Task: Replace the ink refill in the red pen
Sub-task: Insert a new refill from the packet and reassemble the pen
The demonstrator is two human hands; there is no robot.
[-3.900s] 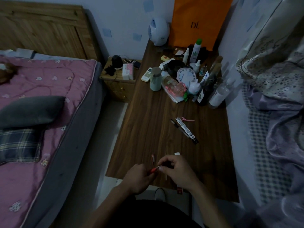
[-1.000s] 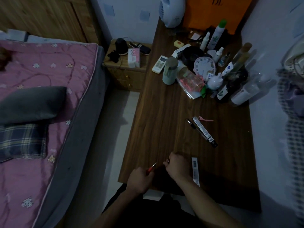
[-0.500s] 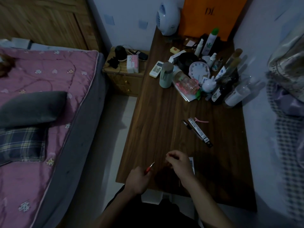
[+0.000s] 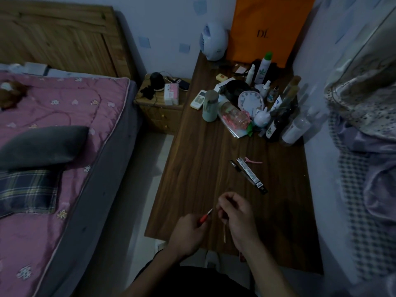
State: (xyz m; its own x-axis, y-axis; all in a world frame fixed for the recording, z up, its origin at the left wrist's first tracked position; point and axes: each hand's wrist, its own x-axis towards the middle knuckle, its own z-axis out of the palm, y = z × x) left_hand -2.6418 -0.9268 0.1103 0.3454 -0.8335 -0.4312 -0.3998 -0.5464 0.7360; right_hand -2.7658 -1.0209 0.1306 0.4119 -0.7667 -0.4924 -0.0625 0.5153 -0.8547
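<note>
We've got the red pen (image 4: 205,217) gripped in our left hand (image 4: 186,233) over the desk's (image 4: 199,168) near edge, right hand (image 4: 236,213) pinching the thin refill (image 4: 225,233). Looks like the insertion step; next we line its end up with the barrel.

1 view only, from a camera worn on the head, looking forward and steeply down. Wide-angle lens; edges bow outward. Both hands (image 4: 214,219) sit close, low centre of frame. The surface (image 4: 205,168) runs away toward the far wall. Bed (image 4: 53,136) fills the left side, hanging fabric (image 4: 364,103) the right. Dim light. No 2nd view to overlap.
</note>
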